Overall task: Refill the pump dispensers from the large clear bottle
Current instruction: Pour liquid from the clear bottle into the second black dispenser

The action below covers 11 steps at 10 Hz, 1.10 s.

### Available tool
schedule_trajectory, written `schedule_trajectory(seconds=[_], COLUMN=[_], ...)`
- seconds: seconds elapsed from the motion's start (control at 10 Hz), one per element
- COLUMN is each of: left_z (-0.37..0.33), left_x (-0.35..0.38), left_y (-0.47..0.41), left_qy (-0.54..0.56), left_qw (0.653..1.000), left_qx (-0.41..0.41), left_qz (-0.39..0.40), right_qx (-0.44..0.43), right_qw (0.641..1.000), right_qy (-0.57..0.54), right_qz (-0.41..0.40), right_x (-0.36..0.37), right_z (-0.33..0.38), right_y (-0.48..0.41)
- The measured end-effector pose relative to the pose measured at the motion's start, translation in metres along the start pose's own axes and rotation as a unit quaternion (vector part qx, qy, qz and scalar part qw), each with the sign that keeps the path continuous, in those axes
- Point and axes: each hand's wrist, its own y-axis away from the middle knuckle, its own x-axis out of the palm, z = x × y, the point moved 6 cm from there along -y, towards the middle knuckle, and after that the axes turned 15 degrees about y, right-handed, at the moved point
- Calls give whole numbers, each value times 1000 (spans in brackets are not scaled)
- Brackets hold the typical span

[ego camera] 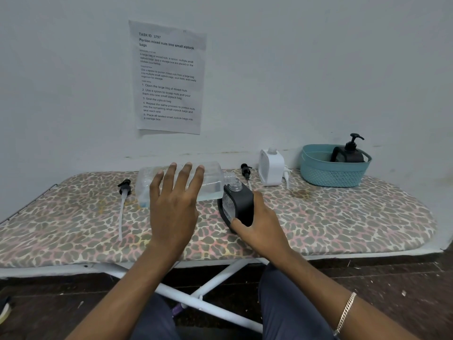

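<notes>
The large clear bottle (213, 178) lies on its side across the ironing board (343, 217), its open neck pointing right and meeting the open neck of a black dispenser (241, 202). A little clear liquid shows low in the bottle. My left hand (174, 204) is spread with straight fingers over the bottle's near side; its thumb is hidden. My right hand (262, 222) grips the black dispenser, which is tilted left toward the bottle, thumb on its front and fingers behind it.
A black pump head with a long tube (123, 192) lies left of the bottle, another black pump (245, 171) behind the dispenser. A white dispenser (270, 169) stands uncapped, its white pump (286, 179) beside it. A teal basket (331, 176) holds a capped black dispenser (350, 154).
</notes>
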Motion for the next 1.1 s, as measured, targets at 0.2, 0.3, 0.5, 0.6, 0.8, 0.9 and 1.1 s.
schedule_trajectory(seconds=[0.2, 0.3, 0.5, 0.6, 0.8, 0.9, 1.1], left_z=[0, 0, 0, 0, 0, 0, -1], left_x=[0, 1, 1, 0, 0, 0, -1], left_y=[0, -1, 0, 0, 0, 0, -1], left_qy=[-1, -1, -4, -3, -6, -5, -3], left_qw=[1000, 1000, 1000, 1000, 1000, 1000, 1000], left_qx=[-1, -2, -1, -1, -1, 0, -2], left_qz=[1, 0, 0, -1, 0, -1, -3], right_qx=[3, 4, 3, 1, -1, 0, 0], right_qw=[1000, 1000, 1000, 1000, 1000, 1000, 1000], right_qy=[-4, -4, -4, -3, -5, -9, -10], right_qz=[5, 5, 3, 2, 1, 2, 3], right_x=[0, 1, 1, 1, 1, 2, 2], right_z=[-1, -1, -1, 0, -1, -2, -3], right_y=[0, 0, 0, 0, 0, -1, -1])
